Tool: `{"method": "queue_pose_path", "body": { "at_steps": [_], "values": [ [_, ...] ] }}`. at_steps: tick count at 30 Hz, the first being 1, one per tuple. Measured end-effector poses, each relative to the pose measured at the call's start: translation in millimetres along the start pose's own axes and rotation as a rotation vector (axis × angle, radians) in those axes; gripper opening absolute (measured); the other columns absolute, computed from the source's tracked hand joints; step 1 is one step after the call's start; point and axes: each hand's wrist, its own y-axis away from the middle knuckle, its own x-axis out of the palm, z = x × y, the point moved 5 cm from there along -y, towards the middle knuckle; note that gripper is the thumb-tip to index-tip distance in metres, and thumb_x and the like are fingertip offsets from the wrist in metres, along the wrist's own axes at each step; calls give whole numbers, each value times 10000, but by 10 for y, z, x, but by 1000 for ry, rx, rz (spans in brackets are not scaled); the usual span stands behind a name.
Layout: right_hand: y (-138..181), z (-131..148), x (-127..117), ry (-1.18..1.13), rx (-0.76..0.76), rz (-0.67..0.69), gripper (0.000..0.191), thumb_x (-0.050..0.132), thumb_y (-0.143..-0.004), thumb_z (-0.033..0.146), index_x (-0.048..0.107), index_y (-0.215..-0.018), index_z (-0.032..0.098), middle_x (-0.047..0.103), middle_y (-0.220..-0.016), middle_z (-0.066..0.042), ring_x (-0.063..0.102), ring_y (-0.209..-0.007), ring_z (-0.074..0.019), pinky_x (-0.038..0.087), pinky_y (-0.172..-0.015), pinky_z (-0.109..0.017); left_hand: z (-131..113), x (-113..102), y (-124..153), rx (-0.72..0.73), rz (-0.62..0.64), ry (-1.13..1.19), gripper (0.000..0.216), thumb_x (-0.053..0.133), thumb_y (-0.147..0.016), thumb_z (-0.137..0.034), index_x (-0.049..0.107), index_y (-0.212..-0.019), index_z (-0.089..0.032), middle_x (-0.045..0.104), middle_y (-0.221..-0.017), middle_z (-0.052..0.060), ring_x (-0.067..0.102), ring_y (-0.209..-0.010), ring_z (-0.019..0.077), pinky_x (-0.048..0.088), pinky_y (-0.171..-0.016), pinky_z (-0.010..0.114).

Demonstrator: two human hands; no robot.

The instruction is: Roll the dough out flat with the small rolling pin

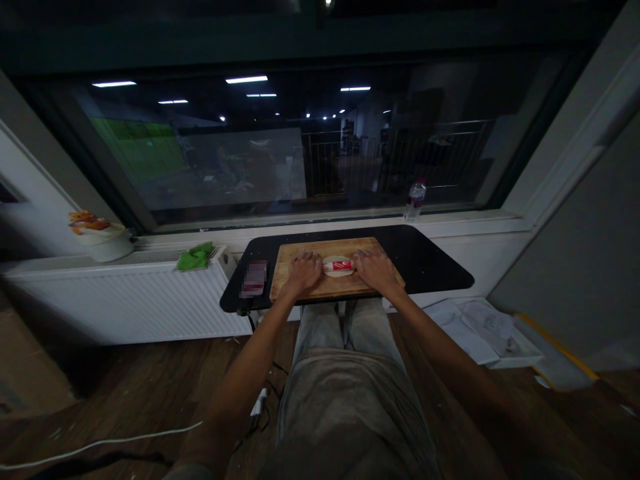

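Note:
A wooden cutting board (pixel 292 253) lies on a small black table (pixel 430 263). On it rests a pale flat round (pixel 337 259), like a tortilla, with a red-and-white filling (pixel 341 266) across its middle. My left hand (pixel 303 272) lies palm down at the round's left edge, fingers stretched forward. My right hand (pixel 374 267) lies the same way at its right edge. Both touch the round's sides; neither grips anything that I can see.
A blurred phone-like object (pixel 254 279) lies on the table left of the board. A water bottle (pixel 415 199) stands on the windowsill. A green cloth (pixel 195 257) and a bowl (pixel 105 244) sit on the radiator shelf. Papers (pixel 475 327) and a cable (pixel 100 443) lie on the floor.

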Motion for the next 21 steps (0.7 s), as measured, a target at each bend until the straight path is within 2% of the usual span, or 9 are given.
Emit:
{"method": "queue_pose_path", "body": {
  "at_steps": [6,16,21],
  "values": [
    [86,14,26,-10,-10,-46,537,308,-1223,333,724,-1475,107,747,-1518,-208,684,-1417,-308,437,-1246,-389,-36,-42,107,1,20,-25,470,311,-1200,-298,645,-1512,-186,687,-1592,157,606,-1492,309,494,-1225,454],
    [213,-1,252,-49,-29,-260,573,332,-1204,332,705,-1540,56,712,-1578,-222,622,-1517,-325,327,-1354,-492,-66,-67,260,-22,-58,6,511,308,-1205,-293,617,-1588,-157,706,-1583,163,631,-1494,287,478,-1243,431],
    [188,-20,280,-50,-20,-234,593,309,-1200,329,698,-1545,44,705,-1584,-230,607,-1529,-323,323,-1352,-483,-52,-61,224,-13,-64,15,509,294,-1207,-298,634,-1559,-157,727,-1549,159,634,-1477,278,472,-1233,429]
  ]
}}
